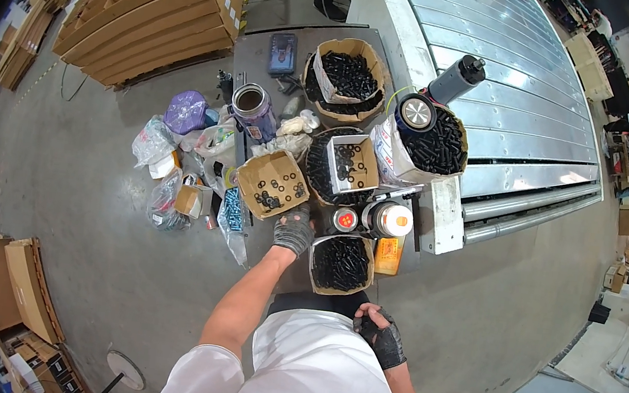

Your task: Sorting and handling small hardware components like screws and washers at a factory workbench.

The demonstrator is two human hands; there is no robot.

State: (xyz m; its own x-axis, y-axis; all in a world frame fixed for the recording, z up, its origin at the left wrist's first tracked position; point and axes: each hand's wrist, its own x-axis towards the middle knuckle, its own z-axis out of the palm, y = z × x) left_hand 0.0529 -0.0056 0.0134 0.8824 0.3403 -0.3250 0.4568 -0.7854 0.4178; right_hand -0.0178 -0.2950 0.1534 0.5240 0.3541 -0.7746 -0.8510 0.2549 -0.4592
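Note:
My left hand (294, 230), in a grey fingerless glove, is at the near right corner of a shallow cardboard box (256, 176) with loose black rings in it. Its fingers are bent at the rim; anything in them is too small to make out. By my waist is my right hand (382, 335), in a dark fingerless glove, fingers curled inward; what they may hold is hidden. A small white box (371, 179) with more rings rests on a container of black parts (320, 167). Nearest me stands an open carton of black cylindrical parts (341, 264).
Bags of black parts (349, 75) crowd the grey table (256, 42). A flask (253, 106), a phone (282, 54), jars (393, 219) and an orange box (388, 256) stand around. Plastic bags (155, 141) lie left, a metal roller conveyor (514, 103) right, stacked cardboard (152, 19) behind.

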